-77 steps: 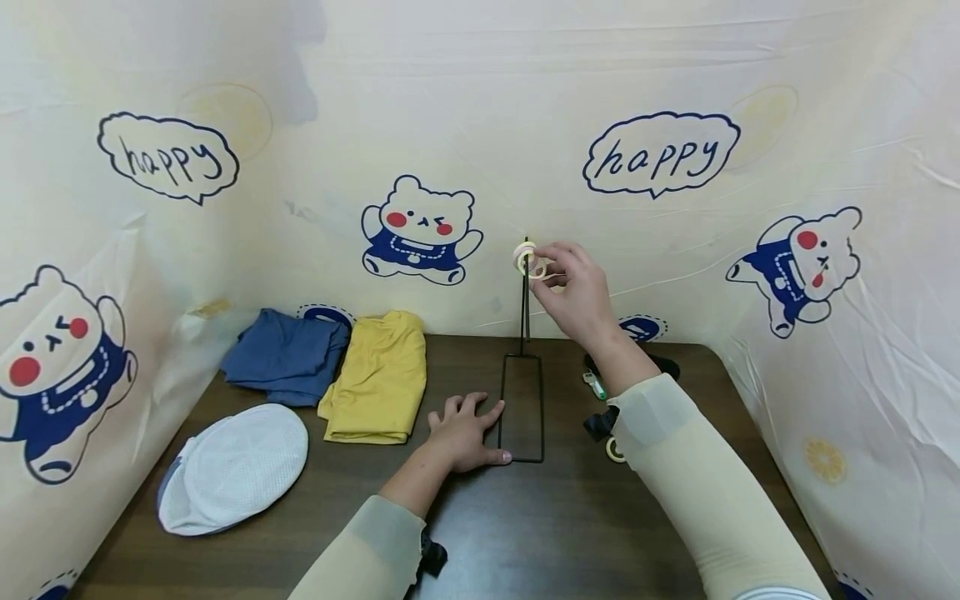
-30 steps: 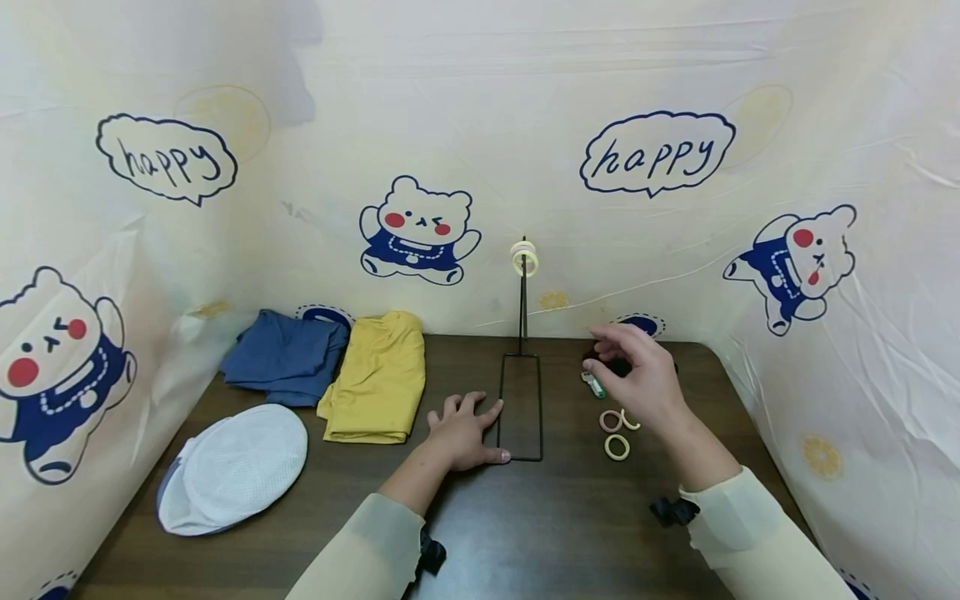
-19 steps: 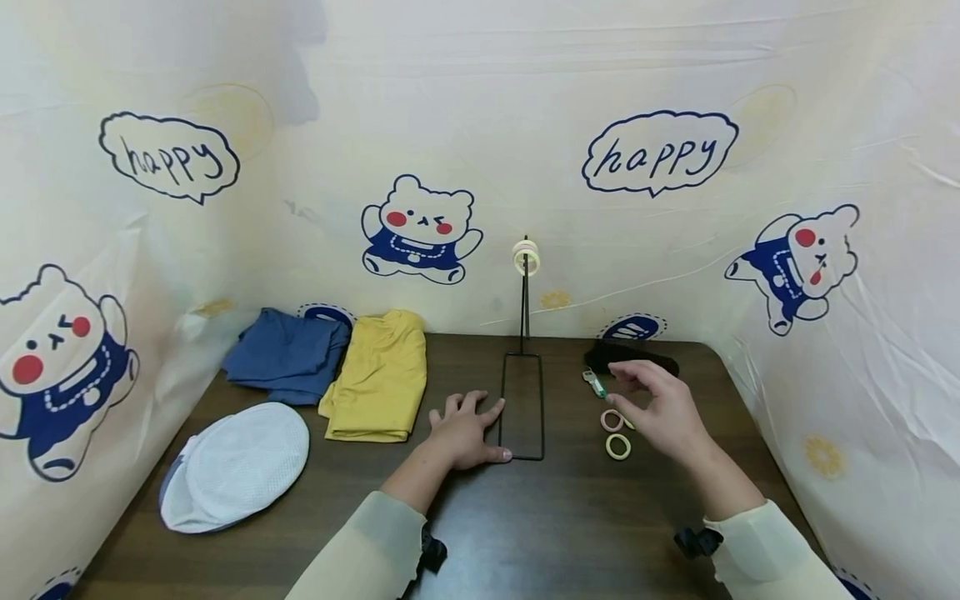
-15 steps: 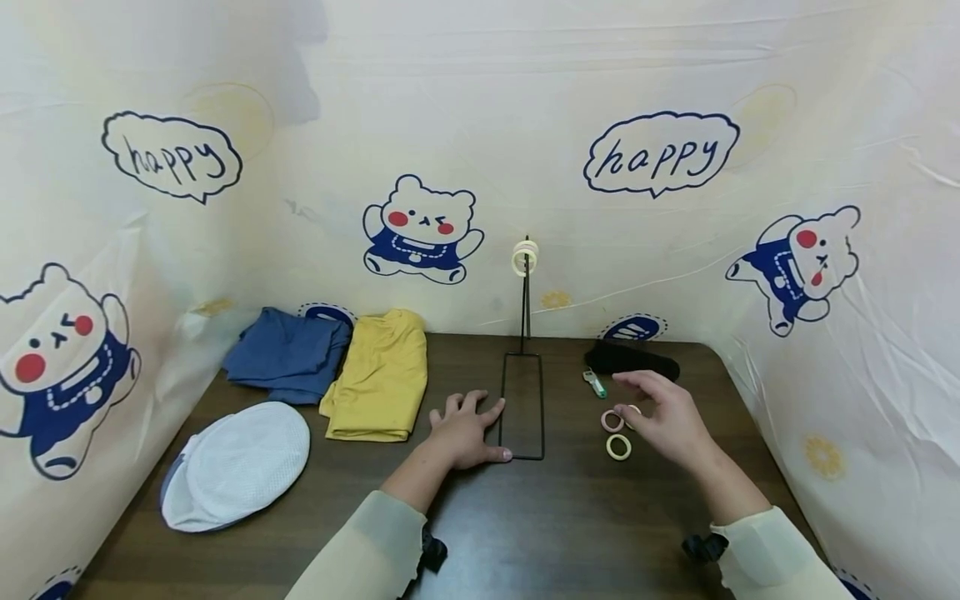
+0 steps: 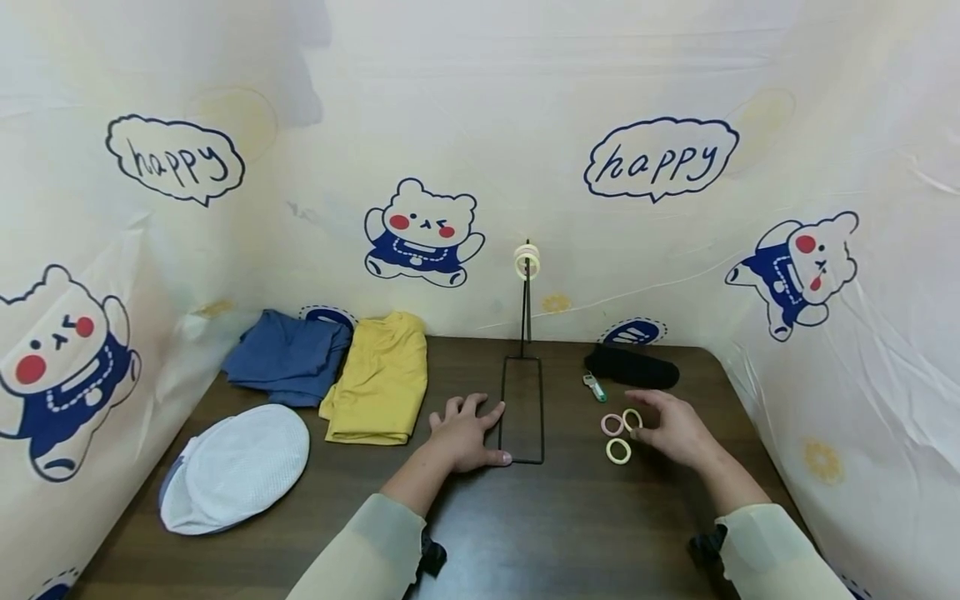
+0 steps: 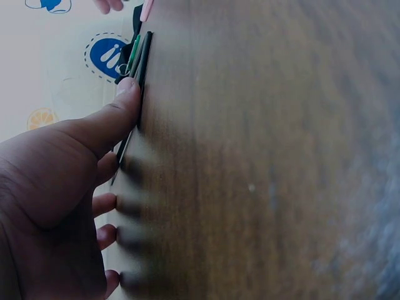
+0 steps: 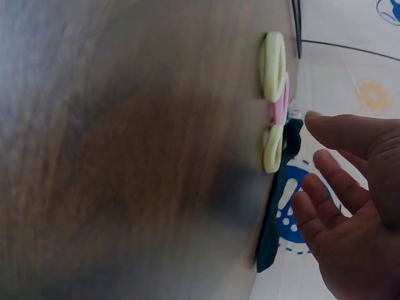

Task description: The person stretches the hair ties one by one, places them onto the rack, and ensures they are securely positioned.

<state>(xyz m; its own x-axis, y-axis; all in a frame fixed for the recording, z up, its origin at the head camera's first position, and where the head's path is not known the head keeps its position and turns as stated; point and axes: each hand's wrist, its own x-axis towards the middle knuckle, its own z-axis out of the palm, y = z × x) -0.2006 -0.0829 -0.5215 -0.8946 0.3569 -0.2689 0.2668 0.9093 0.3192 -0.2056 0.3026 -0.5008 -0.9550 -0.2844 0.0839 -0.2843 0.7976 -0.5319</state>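
Two rings (image 5: 527, 262) are hanging on the stand (image 5: 522, 408) | three rings (image 5: 619, 433) are lying right, not yet hung | right hand (image 5: 677, 429) is being held loose beside them, gripping nothing | left hand (image 5: 467, 433) is being pressed flat on the stand base

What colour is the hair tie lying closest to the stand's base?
Pink hair tie; clearest in the head view.

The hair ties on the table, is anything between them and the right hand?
Nothing visible is. The right hand is open just beside the three hair ties, with only bare table between. The small green thing and the black cloth lie farther back, out of the way.
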